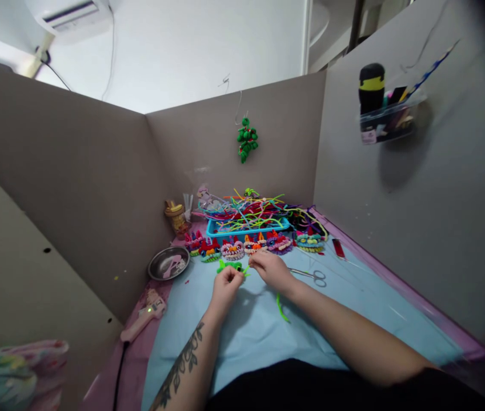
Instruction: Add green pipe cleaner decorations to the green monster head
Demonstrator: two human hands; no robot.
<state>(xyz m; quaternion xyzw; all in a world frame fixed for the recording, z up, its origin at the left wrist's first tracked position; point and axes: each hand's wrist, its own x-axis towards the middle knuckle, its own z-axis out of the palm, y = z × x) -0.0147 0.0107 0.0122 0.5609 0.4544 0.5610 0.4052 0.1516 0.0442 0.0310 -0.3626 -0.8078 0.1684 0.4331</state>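
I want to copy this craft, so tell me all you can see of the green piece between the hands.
The green piece is a small bright-green bundle of fuzzy bendable stems; its exact shape is too small to tell. It is held low over the light blue mat, before a row of colourful figures. The left hand pinches it from the near side; the right hand grips a thin strand at its right end.

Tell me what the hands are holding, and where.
A green pipe-cleaner piece: the left hand pinches its near edge, the right hand the strand at its right side.
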